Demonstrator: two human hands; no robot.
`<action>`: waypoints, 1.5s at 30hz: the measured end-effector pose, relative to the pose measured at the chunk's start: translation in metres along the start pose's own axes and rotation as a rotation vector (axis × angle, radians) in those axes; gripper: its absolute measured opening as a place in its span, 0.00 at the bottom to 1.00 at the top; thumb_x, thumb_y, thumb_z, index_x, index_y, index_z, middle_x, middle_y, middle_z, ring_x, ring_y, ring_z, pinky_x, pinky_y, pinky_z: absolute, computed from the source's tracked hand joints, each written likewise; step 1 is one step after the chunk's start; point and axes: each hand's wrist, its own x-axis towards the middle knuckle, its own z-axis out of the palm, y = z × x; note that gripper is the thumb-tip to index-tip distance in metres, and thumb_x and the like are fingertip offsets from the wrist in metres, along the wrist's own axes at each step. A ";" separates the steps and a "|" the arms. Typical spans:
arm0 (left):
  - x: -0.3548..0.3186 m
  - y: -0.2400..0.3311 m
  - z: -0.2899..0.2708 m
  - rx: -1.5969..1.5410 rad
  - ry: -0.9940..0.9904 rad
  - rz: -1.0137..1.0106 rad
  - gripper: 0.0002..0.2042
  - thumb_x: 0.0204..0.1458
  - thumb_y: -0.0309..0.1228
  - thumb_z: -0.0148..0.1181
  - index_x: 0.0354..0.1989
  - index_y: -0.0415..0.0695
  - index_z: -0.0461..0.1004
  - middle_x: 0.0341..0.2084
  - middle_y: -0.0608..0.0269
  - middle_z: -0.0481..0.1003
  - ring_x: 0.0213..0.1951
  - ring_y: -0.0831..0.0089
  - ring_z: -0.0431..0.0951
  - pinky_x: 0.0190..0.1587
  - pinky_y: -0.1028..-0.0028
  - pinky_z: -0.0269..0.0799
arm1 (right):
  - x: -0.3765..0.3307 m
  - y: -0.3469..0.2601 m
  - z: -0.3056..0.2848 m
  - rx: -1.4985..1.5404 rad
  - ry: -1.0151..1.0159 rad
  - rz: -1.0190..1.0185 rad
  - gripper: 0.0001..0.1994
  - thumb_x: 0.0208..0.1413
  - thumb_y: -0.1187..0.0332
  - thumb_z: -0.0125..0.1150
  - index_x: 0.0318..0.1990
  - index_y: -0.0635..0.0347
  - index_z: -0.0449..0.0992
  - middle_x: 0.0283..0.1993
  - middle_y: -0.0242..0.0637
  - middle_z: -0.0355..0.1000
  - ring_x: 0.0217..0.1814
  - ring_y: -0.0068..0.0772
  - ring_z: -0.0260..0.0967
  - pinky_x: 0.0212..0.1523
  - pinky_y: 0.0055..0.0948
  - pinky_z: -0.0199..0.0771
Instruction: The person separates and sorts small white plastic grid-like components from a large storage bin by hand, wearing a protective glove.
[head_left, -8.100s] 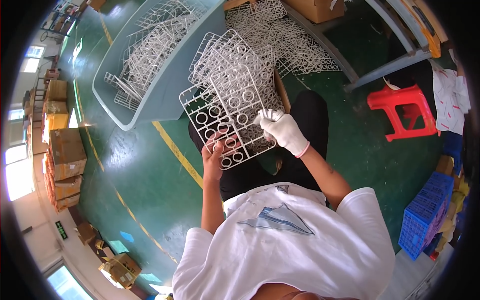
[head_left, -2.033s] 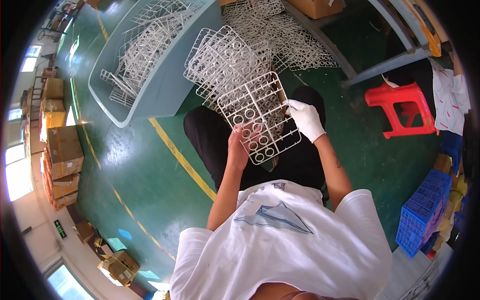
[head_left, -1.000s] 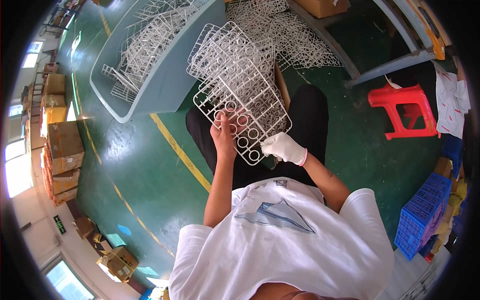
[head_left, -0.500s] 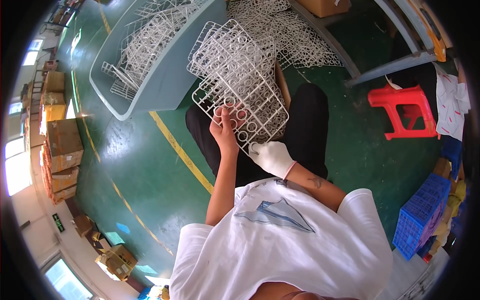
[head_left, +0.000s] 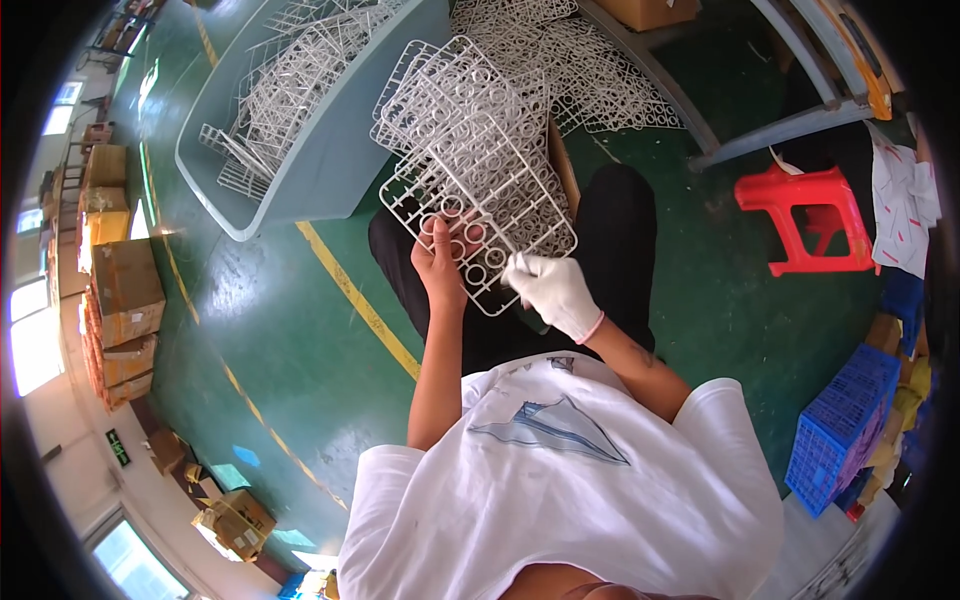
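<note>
My left hand, bare, grips a white plastic sprue frame by its lower left part, thumb on top and fingers underneath. Small white rings sit along the lower left side of this frame, between its thin bars. My right hand wears a white knitted glove. Its fingertips are pinched together at the frame's lower right edge, beside the rings; whatever lies between them is hidden. Beyond the held frame, a pile of similar frames with rings rises from a cardboard box between my knees.
A grey-blue tub of bare white frames stands at the far left. More ringed frames lie at the back, beside a metal stand. To the right are a red stool and a blue crate. Cardboard boxes line the left wall.
My right hand has moved up along the frame's edge, its wrist turning. The held frame has tilted slightly and shifted a little left with my left hand.
</note>
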 end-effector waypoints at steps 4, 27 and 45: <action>-0.012 0.006 0.015 0.036 0.012 0.011 0.13 0.57 0.37 0.48 0.38 0.38 0.69 0.29 0.61 0.75 0.27 0.76 0.77 0.29 0.78 0.74 | 0.015 0.013 -0.004 -0.846 0.113 -0.695 0.05 0.46 0.64 0.57 0.28 0.53 0.72 0.15 0.39 0.68 0.18 0.42 0.69 0.18 0.37 0.69; -0.011 0.001 0.013 0.090 0.025 0.099 0.16 0.57 0.39 0.46 0.39 0.36 0.69 0.30 0.57 0.76 0.27 0.74 0.77 0.31 0.79 0.73 | 0.007 0.004 0.022 -0.675 0.232 -0.758 0.05 0.46 0.64 0.56 0.26 0.53 0.72 0.16 0.37 0.68 0.18 0.39 0.69 0.19 0.35 0.69; 0.010 -0.003 -0.012 0.109 0.092 0.086 0.15 0.58 0.39 0.46 0.35 0.38 0.72 0.23 0.64 0.75 0.22 0.82 0.74 0.22 0.86 0.60 | -0.008 -0.033 -0.008 0.203 -0.225 0.039 0.10 0.51 0.70 0.51 0.20 0.60 0.71 0.14 0.25 0.63 0.12 0.13 0.56 0.16 0.17 0.59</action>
